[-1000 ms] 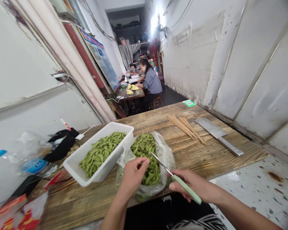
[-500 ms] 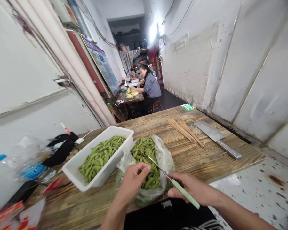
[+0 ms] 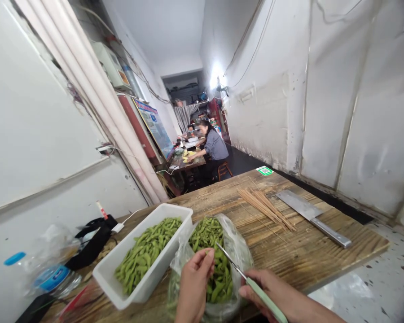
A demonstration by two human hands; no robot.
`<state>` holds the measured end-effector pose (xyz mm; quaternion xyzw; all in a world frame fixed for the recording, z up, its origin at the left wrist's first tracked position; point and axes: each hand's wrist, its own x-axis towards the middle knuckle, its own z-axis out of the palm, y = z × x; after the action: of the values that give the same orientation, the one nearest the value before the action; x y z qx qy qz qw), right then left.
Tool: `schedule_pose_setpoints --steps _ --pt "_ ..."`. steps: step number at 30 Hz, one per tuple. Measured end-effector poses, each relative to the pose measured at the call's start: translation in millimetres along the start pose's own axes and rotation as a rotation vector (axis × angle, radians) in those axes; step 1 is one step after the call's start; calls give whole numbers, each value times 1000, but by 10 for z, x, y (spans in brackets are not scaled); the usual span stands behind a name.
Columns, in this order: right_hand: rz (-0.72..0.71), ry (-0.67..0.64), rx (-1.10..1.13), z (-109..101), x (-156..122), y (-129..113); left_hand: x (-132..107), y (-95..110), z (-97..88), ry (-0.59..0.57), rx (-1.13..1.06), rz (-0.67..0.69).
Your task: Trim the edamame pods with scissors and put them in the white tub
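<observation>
The head camera looks from above the near edge of the tabletop [image 3: 276,251], facing forward and down; the left hand [image 3: 194,285] and right hand [image 3: 279,289] show close below it; beyond the far edge, which slants up rightward in view, it sees deep between left wall [image 3: 47,112] and right wall [image 3: 256,116], to a distant table [image 3: 198,161].

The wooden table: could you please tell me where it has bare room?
The table has bare patches between cleaver, skewers, right hand and near edge, and behind the plastic bag, between white tub and skewers. It is crowded around the left hand over the bag, and left of the tub, by the water bottle.
</observation>
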<state>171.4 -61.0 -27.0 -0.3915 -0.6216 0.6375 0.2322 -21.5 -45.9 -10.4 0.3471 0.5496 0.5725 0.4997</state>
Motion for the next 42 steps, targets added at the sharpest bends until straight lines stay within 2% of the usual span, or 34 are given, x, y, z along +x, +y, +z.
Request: schedule_pose_setpoints --steps 3,8,13,17,22,29,33,35,37,38,40,41,42 --pt "43 -6 70 -1 3 24 16 -82 -23 7 105 41" --pt "85 -14 34 8 29 31 17 -136 -71 -19 244 147" --pt "-54 8 36 -14 21 37 -24 -95 -93 -24 249 162" --pt "-117 -45 -119 -67 -99 -86 -113 -24 -78 -35 319 175" --pt "-87 -34 -322 -103 -154 -248 -180 59 -82 -98 455 159" --pt "-126 -47 -422 -118 -130 -325 -184 217 -122 -157 714 250" --pt "-75 -42 -384 -74 -109 -348 -196 241 -101 -240 697 167" --pt "-48 -62 -344 -71 -101 -335 -176 273 -173 -244 674 97" --pt "-28 -74 -276 -98 -97 -293 -117 364 -350 -125 695 104" --pt "-15 -68 -235 -122 -97 -258 -72 434 -473 -8 739 147" --pt "21 -45 -163 -179 -100 -171 35 604 -731 310 908 275" --pt "38 -35 -137 -206 -102 -123 92 688 -835 460 1064 303" --pt "51 -27 -117 -228 -104 -76 146 756 -902 542 1226 320"
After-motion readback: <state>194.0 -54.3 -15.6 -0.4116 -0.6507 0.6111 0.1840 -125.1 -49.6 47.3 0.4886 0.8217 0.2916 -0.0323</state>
